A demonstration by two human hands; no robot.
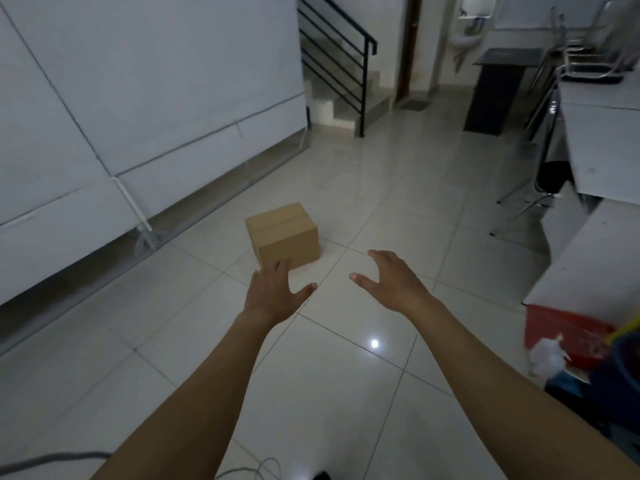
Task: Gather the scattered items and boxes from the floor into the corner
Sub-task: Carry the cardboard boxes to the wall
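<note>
Both hands are spread wide and hold nothing. The left hand [275, 292] overlaps the near bottom corner of the cardboard box [282, 233]; whether it touches is unclear. The right hand [391, 282] is apart from it. The sealed box sits flat on the tiled floor [381, 202], near the floor's left edge below the white wall panels [138, 116]. A sound lift would likely set one palm on each side face and squeeze evenly. Nothing lies between hands and box. A red basket [561, 334] stands by the right edge, and a cable [252, 469] loops at the near edge, a possible trip risk.
</note>
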